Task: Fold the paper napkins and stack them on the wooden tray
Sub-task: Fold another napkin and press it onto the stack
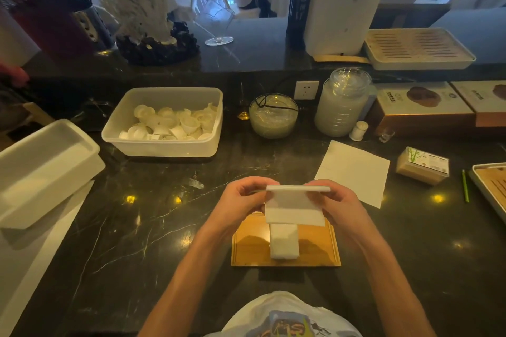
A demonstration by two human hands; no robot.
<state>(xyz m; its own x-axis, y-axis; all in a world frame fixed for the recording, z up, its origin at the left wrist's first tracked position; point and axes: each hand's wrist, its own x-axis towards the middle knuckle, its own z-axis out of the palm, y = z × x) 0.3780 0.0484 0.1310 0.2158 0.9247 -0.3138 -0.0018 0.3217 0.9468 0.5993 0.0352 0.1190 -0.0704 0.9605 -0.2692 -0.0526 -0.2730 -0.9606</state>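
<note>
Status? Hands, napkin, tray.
Left hand and right hand both pinch a folded napkin above the wooden tray. Napkin stack sits on tray. Path clear; unfolded napkin flat on counter, right.

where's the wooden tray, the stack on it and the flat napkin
wooden tray (248, 249): head view, bare left part
napkin stack (283, 239): head view, top face
flat napkin (355, 172): head view, its middle

No text legible. Small print on brown cardboard boxes (421, 107), bamboo-picture label on clear plastic packet (423, 165), marks on tall black cylinder (299, 13), lettering on white printed shirt (284, 320): all too blurred to read.
</note>
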